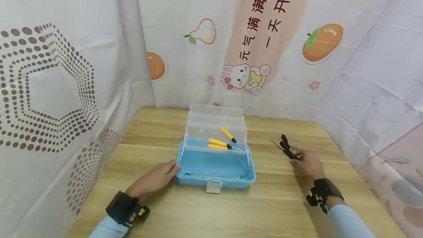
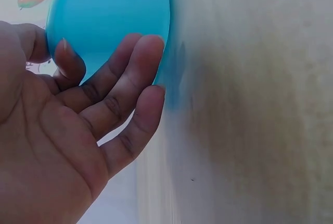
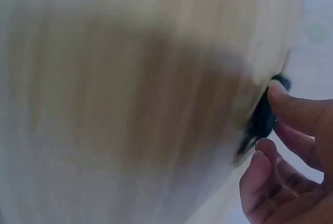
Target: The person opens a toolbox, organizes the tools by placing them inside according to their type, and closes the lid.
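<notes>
A light blue toolbox (image 1: 214, 183) stands with its clear tiered trays (image 1: 216, 120) raised. Three yellow-handled screwdrivers (image 1: 216, 142) lie on a tray, and a metal wrench (image 1: 187, 174) shows along the box's front inside wall. My left hand (image 1: 156, 177) holds the box's left side, thumb at the rim and fingers against the outer wall (image 2: 112, 15). To the right, my right hand (image 1: 308, 164) pinches a black-handled screwdriver (image 1: 287, 151) low over the table between thumb and fingers. Another black handle (image 1: 284, 139) and bent metal pieces (image 1: 293, 149) lie close by.
The wooden table (image 1: 264, 208) runs out to both sides of the box. A clear latch (image 1: 214, 186) hangs at the box front. Patterned curtains (image 1: 185, 47) close off the back, left and right of the table.
</notes>
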{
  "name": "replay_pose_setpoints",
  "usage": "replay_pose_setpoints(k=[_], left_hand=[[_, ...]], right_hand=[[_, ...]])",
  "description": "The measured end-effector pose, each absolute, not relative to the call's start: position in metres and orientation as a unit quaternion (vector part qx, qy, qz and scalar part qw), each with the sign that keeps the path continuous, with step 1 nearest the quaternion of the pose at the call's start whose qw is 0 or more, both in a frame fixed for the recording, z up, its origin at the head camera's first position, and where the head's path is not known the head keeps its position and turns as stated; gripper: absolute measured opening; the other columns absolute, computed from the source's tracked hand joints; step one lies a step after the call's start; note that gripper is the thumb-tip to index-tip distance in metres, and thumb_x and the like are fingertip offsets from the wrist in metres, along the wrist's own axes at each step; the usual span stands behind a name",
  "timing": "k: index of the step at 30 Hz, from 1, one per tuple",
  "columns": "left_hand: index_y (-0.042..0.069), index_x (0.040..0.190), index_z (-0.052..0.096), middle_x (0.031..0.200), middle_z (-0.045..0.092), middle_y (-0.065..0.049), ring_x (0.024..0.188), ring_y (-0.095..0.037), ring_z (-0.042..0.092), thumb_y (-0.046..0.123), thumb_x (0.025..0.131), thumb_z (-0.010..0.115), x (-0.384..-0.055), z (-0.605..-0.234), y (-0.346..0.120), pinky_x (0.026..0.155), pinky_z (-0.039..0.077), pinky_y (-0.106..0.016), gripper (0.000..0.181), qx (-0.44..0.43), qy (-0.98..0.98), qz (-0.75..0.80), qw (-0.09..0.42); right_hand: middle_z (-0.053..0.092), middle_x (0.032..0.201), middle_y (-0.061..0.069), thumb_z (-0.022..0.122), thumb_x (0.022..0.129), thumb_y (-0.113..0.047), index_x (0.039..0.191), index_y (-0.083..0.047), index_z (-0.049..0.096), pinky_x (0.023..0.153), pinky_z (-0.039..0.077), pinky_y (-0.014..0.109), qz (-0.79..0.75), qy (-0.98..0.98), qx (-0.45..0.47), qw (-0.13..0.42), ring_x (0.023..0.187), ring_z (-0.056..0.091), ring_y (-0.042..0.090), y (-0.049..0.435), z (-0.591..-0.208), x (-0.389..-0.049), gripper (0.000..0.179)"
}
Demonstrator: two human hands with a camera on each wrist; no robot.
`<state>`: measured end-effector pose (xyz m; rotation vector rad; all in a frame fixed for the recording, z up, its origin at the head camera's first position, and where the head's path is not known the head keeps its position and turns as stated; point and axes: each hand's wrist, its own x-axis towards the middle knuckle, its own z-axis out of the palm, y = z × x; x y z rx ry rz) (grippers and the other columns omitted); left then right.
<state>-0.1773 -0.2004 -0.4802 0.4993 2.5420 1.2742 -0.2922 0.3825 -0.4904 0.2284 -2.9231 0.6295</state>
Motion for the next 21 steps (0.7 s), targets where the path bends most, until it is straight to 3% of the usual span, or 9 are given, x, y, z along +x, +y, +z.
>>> replay_pose_setpoints(k=[4,15,21], left_hand=[[0.009,0.1,0.057,0.084,0.063,-0.005,0.074,-0.022,0.062,0.041,0.113,0.039,-0.179,-0.48,-0.201,0.067,0.05,-0.033,0.039,0.168,0.865,0.453,0.134],[0.01,0.101,0.059,0.083,0.064,-0.003,0.073,-0.02,0.063,0.046,0.112,0.037,-0.184,-0.482,-0.201,0.066,0.051,-0.032,0.044,0.162,0.863,0.456,0.145],[0.012,0.099,0.058,0.081,0.063,-0.003,0.072,-0.02,0.061,0.049,0.112,0.035,-0.186,-0.486,-0.202,0.066,0.049,-0.032,0.045,0.16,0.863,0.454,0.151]], right_hand=[[0.068,0.078,0.009,0.078,0.092,-0.02,0.1,0.004,0.073,0.056,0.039,0.034,0.204,-0.974,0.069,0.062,0.065,0.052,0.02,0.388,-0.496,-0.294,0.025],[0.074,0.086,0.015,0.082,0.087,-0.016,0.094,0.002,0.077,0.063,0.043,0.038,0.206,-0.974,0.044,0.078,0.072,0.06,0.026,0.377,-0.484,-0.292,0.02],[0.072,0.083,0.016,0.078,0.091,-0.011,0.097,0.006,0.076,0.058,0.039,0.035,0.212,-0.971,0.054,0.096,0.066,0.054,0.023,0.371,-0.482,-0.289,0.019]])
